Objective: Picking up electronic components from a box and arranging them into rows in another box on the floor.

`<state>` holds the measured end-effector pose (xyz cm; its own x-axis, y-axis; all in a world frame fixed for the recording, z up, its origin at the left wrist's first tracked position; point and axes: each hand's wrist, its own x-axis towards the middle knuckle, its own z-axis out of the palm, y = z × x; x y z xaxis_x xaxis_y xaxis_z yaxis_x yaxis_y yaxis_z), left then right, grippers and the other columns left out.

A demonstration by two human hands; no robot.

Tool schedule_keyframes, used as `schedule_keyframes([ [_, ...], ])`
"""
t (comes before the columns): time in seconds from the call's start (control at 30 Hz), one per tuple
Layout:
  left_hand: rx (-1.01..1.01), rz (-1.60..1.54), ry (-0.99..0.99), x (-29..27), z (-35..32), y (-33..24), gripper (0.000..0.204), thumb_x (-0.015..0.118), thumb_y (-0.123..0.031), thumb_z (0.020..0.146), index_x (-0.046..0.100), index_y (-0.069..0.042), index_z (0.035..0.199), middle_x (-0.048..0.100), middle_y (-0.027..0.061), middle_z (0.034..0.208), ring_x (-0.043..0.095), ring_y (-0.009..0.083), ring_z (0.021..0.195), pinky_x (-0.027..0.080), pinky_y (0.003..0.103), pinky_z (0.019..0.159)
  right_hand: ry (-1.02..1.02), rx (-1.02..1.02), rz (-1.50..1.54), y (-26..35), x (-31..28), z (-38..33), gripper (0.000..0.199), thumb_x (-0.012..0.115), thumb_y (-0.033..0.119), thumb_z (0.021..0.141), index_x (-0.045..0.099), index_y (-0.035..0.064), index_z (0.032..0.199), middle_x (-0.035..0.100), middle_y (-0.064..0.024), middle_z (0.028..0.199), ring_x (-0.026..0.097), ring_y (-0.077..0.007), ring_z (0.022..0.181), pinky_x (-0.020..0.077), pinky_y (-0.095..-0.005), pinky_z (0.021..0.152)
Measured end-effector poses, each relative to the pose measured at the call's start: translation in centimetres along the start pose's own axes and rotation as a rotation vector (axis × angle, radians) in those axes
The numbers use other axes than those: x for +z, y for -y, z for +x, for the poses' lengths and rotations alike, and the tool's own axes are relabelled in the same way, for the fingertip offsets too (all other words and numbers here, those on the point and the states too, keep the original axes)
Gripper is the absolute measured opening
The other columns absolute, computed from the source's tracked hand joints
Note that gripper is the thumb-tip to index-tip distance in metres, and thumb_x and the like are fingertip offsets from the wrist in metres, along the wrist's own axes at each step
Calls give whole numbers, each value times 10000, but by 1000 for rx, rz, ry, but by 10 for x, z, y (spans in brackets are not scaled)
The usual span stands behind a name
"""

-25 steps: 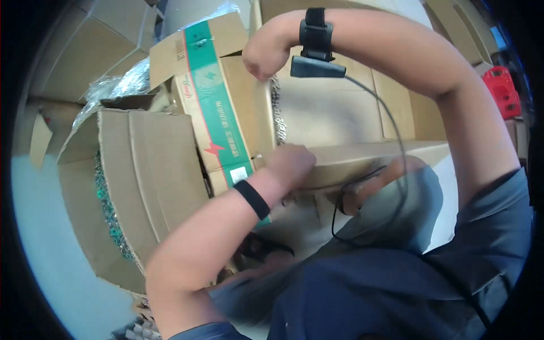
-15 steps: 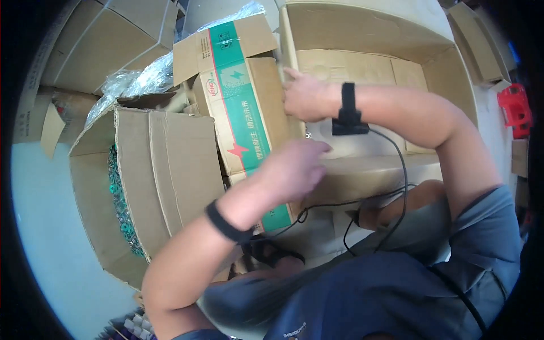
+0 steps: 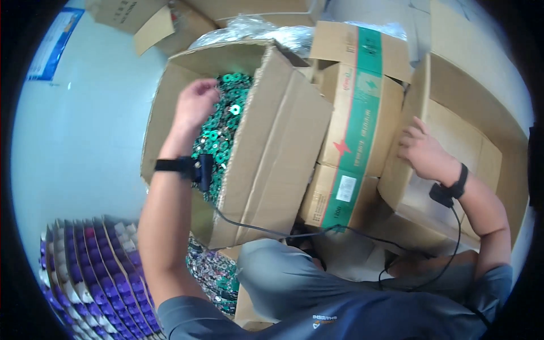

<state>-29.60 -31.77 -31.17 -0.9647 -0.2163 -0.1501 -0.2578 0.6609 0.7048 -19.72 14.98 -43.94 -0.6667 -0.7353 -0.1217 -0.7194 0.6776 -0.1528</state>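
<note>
My left hand (image 3: 197,103) is over the left side of a tall cardboard box (image 3: 272,153), its fingers loosely bent beside a heap of small green and metallic disc-like parts (image 3: 221,133). I see nothing held in it. Farther right, my right hand (image 3: 425,152) reaches over the near left wall of a large open cardboard box (image 3: 411,119), fingers apart and nothing visible in them. The part of this box's inside that shows is bare cardboard. Both wrists wear black straps with small devices.
A taped carton (image 3: 334,144) with a green stripe stands between the two boxes. Purple and white pieces fill a divided carton (image 3: 96,272) at lower left. More small parts (image 3: 212,277) lie beside my leg. Clear plastic wrap (image 3: 260,31) lies behind, and a black cable (image 3: 272,231) crosses my front.
My left hand has swung left from near the large box to the box of green parts. My right hand stays by the large box, fingers now spread. The whole view has shifted left.
</note>
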Motion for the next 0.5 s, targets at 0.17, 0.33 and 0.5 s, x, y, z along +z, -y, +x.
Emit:
schedule_keyframes([
  [0.17, -218, 527, 149, 11, 28, 83, 490, 709, -169, 757, 594, -79, 1225, 665, 154, 1036, 651, 214, 904, 541, 343, 763, 116, 89, 170, 17, -33, -3, 495, 574, -72, 648, 692, 146, 1077, 514, -107, 1295, 348, -339, 1338, 177, -542, 1155],
  [0.33, 164, 919, 177, 23, 59, 142, 548, 657, -107, 731, 574, -141, 1272, 635, 217, 1118, 617, 354, 1039, 496, 409, 924, -53, 91, 226, 13, -46, 0, 456, 544, -74, 655, 689, 114, 1044, 537, -116, 1262, 381, -338, 1309, 220, -529, 1139],
  [0.5, 18, 1046, 89, 40, 67, 124, 241, 497, -72, 842, 657, -83, 1021, 644, 126, 1105, 602, 320, 1066, 483, 451, 914, -117, 101, 269, 7, -44, -4, 416, 522, -71, 671, 681, 84, 1023, 553, -122, 1237, 428, -343, 1261, 268, -524, 1108],
])
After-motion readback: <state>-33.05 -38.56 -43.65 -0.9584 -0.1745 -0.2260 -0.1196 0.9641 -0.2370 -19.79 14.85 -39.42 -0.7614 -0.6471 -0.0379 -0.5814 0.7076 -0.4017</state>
